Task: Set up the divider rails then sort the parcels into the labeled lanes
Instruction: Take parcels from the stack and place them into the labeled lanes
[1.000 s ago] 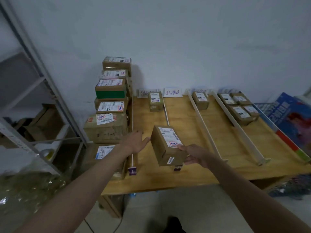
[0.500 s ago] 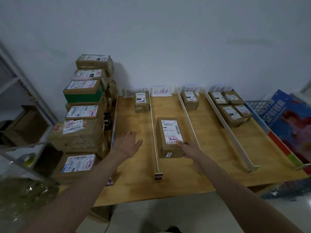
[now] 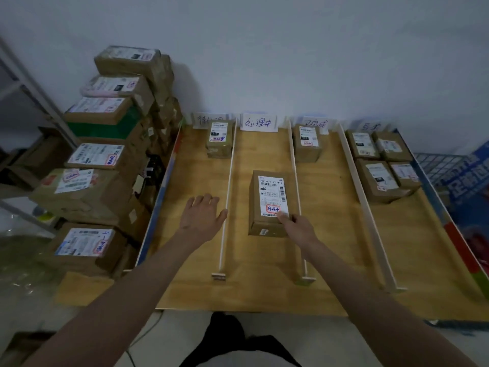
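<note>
Parcel lies flat on wooden table, second lane from left, between two white divider rails, label up, red-circled mark at near end. Right hand at parcel's near right corner, fingers curled against it, thumb on label edge. Left hand spread flat, palm down, in first lane, grasping nothing. Unsorted parcel stack left of table.

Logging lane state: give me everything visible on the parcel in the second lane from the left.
The parcel is a brown cardboard box lying flat between two white divider rails, long side running toward the wall. A white shipping label with barcodes and a red-circled handwritten mark covers its top. The right hand touches its near right corner; the left hand stays clear.
</note>
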Tool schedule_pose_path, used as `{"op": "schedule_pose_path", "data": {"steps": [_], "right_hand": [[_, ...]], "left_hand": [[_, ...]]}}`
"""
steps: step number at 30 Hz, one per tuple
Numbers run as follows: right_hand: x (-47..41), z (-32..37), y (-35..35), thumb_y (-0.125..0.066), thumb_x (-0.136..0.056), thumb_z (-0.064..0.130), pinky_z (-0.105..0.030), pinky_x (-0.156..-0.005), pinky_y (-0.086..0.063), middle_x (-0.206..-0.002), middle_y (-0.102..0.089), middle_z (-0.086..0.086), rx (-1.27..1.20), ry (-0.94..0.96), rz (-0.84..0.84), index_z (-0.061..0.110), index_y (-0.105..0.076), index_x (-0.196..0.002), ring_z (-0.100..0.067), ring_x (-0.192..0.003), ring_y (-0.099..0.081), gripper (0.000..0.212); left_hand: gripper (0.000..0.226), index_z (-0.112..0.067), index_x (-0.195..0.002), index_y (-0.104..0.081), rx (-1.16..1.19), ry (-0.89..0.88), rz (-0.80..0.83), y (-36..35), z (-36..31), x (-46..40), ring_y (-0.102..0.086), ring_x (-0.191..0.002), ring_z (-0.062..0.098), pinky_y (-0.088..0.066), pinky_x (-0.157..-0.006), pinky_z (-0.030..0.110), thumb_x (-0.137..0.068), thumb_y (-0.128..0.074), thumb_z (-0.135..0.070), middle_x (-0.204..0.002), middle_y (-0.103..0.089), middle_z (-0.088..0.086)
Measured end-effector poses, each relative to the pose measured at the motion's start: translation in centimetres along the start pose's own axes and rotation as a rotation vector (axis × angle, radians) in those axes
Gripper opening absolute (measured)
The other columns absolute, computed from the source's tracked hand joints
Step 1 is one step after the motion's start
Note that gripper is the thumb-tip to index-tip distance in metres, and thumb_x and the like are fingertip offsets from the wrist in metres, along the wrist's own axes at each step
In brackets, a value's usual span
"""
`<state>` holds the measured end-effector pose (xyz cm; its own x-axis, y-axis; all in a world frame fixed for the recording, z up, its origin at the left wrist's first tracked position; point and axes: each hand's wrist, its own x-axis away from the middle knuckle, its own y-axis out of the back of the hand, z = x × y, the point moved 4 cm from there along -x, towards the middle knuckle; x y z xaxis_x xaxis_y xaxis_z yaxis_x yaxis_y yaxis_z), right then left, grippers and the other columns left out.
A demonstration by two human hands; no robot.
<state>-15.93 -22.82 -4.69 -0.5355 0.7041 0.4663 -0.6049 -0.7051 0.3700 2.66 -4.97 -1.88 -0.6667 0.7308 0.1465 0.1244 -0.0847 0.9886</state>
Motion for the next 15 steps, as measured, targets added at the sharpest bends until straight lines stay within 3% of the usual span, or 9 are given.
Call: {"op": "schedule_pose_path", "data": {"steps": [5,15], "right_hand": [[-4.1,1.8,0.4,-0.059,-0.096,0.041,-0.037,-0.099,-0.049,-0.120,-0.069,-0.007,0.015,0.035,0.010,0.009,-0.067,-0.123,-0.024,-0.112,-0.062,0.043],[-16.6,6.1,-1.0,-0.058,-0.097,0.040,-0.028,-0.081,-0.046,-0.107,-0.067,-0.001,0.057,0.009,0.028,0.008,-0.067,-0.121,-0.017,-0.094,-0.060,0.041]], "left_hand": [[0.056,-0.017,-0.144,-0.043,0.010,0.014,0.022,-0.3,-0.5,-3.8,-0.042,-0.132,0.025,-0.031,-0.112,0.042,-0.102,-0.029,-0.052,-0.143,-0.048,0.005],[0.054,-0.014,-0.142,-0.045,0.087,0.040,0.035,-1.1,0.1,-16.1,-0.045,-0.130,0.027,-0.033,-0.109,0.042,-0.102,-0.035,-0.049,-0.141,-0.051,0.007]]}}
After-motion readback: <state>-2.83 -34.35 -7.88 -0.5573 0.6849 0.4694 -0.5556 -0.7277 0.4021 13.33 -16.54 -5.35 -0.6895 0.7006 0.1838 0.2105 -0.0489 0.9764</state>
